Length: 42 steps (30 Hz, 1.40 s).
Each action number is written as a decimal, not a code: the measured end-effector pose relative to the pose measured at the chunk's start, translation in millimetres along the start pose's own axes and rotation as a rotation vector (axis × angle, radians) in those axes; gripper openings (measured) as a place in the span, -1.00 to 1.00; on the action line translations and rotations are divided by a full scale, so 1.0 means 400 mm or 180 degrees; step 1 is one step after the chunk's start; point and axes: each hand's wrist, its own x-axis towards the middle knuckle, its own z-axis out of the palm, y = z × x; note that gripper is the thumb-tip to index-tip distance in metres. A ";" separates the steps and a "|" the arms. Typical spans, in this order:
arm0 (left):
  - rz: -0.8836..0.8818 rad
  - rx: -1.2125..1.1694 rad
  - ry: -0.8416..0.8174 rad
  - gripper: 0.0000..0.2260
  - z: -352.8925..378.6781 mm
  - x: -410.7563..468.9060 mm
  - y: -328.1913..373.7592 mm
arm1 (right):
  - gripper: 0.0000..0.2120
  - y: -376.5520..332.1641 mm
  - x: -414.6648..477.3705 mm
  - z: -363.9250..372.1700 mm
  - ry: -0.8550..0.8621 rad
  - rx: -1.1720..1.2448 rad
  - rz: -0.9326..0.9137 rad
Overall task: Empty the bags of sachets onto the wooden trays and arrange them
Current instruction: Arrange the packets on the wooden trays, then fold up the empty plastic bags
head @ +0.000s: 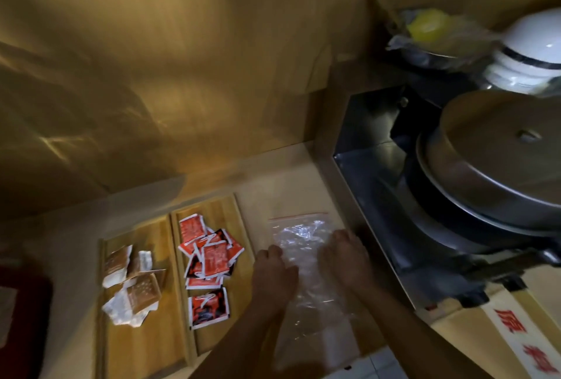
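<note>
1. The two wooden trays point(212, 339) lie side by side on the counter point(291, 187). They look stiff and steady, best lifted by the raised edges.
2. The clear plastic bag point(300, 236) lies flat beside the right tray. It looks empty, thin, light and slippery. The left hand point(274, 272) and right hand point(346, 257) rest on it with fingers bent; a real grip cannot be told.
3. Red sachets point(212, 254) are heaped on the right tray and brown sachets point(133, 281) on the left. They look small, flat and light, easy to pinch by an edge.
</note>
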 end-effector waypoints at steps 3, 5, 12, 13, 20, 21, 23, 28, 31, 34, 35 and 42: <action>0.0170 0.0350 -0.0147 -0.55 0.059 0.005 0.041 | -0.70 0.070 -0.012 0.002 0.0000 0.0322 0.0445; 0.0142 0.0276 -0.0026 -0.51 0.066 0.003 0.054 | -0.69 0.079 -0.010 0.000 -0.0034 0.0939 0.0766; -0.0213 -0.0489 0.0197 -0.40 0.061 0.010 0.056 | -0.85 0.067 -0.001 0.003 -0.0263 0.2339 0.1117; -0.0339 -0.0679 0.0164 -0.39 0.057 0.015 0.054 | -0.85 0.069 0.001 0.004 -0.0235 0.2427 0.1108; -0.0987 -0.1714 -0.0451 -0.92 -0.030 0.039 0.072 | -0.75 0.028 0.001 -0.057 -0.0240 0.2917 0.0855; -0.0960 -0.2058 -0.0484 -0.90 -0.046 0.046 0.068 | -0.76 0.017 -0.001 -0.068 -0.0234 0.3119 0.0816; -0.0992 -0.2981 -0.0716 -0.94 -0.083 0.052 0.065 | -0.81 -0.009 -0.003 -0.095 -0.0233 0.3551 0.0726; -0.1222 -0.3379 -0.1516 -0.64 -0.142 0.054 0.038 | -0.88 -0.077 0.006 -0.137 -0.0461 0.4060 0.0455; -0.1081 -0.3133 -0.1051 -0.80 -0.162 0.048 0.026 | -0.90 -0.096 0.004 -0.132 -0.0724 0.4214 0.0339; -0.0837 -0.2996 -0.0685 -0.81 -0.200 0.033 0.029 | -0.92 -0.101 0.003 -0.124 -0.1033 0.4248 0.0289; -0.0753 -0.2909 -0.0605 -0.85 -0.215 0.025 0.032 | -0.93 -0.102 0.004 -0.124 -0.1086 0.4159 0.0269; -0.0328 -0.2897 -0.0387 -0.74 -0.276 -0.002 0.018 | -0.80 -0.149 -0.001 -0.130 -0.1000 0.4020 -0.0081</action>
